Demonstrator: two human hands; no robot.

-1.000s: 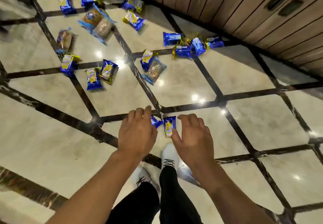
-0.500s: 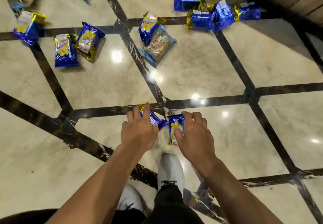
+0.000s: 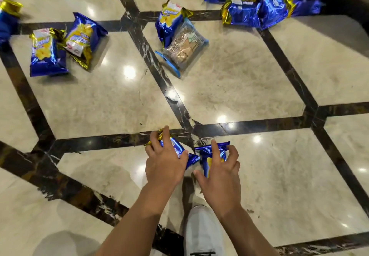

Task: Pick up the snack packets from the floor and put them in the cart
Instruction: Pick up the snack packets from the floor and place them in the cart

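Our left hand (image 3: 165, 163) grips one blue snack packet (image 3: 176, 149); our right hand (image 3: 219, 173) grips another packet (image 3: 209, 152), both seemingly touching the marble floor (image 3: 259, 88) nearby.

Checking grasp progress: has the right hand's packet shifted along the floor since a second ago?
Cannot tell; the camera moved. The packet sits just below the dark tile junction, as before.
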